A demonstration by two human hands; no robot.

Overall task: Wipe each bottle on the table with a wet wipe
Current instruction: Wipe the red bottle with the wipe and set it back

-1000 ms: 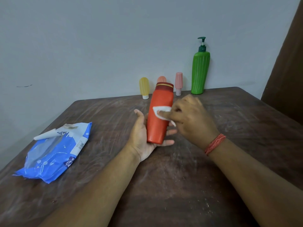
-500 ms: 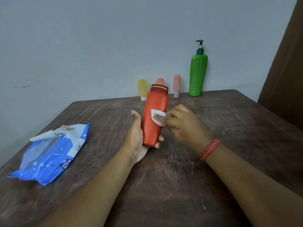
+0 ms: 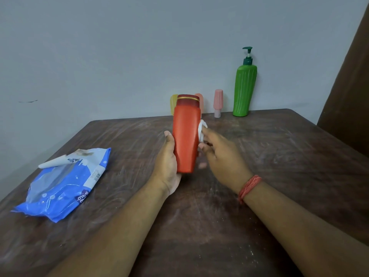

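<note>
Left hand [image 3: 166, 166] grips the tall orange-red plastic bottle with the dark red, gold-banded cap [image 3: 186, 134] at table centre: thumb up the bottle's left side, fingers curled behind it, tips showing past its right edge. Bottle is off the table surface, near upright, cap end pointing to 12 o'clock.

Right hand [image 3: 223, 158] at 3 o'clock of the bottle, pinching a small folded white wet wipe [image 3: 201, 130] between thumb and fingertips and pressing it to the bottle's upper right edge. The other fingers are loosely curled; exact grip on the wipe is partly hidden by the bottle. Red thread band [image 3: 249, 186] on the right wrist.

Dark brown scuffed wooden table [image 3: 279, 176] carries everything. At 9 o'clock from the held bottle, well apart: blue and white plastic wet-wipe pack [image 3: 63, 184], lying flat, its white flap peeled open.

Back edge against the grey wall, around 12 to 1 o'clock:
- small yellow rounded bottle [image 3: 173, 103], mostly hidden behind the held bottle
- small peach-orange rounded bottle [image 3: 200, 100], also partly hidden
- small pink bottle with white base [image 3: 218, 102], upright, in the open
- tall green ribbed plastic pump bottle with dark green pump head [image 3: 244, 90], upright, far right of the row

Brown panel [image 3: 351, 86] at 2 o'clock beside the table.
</note>
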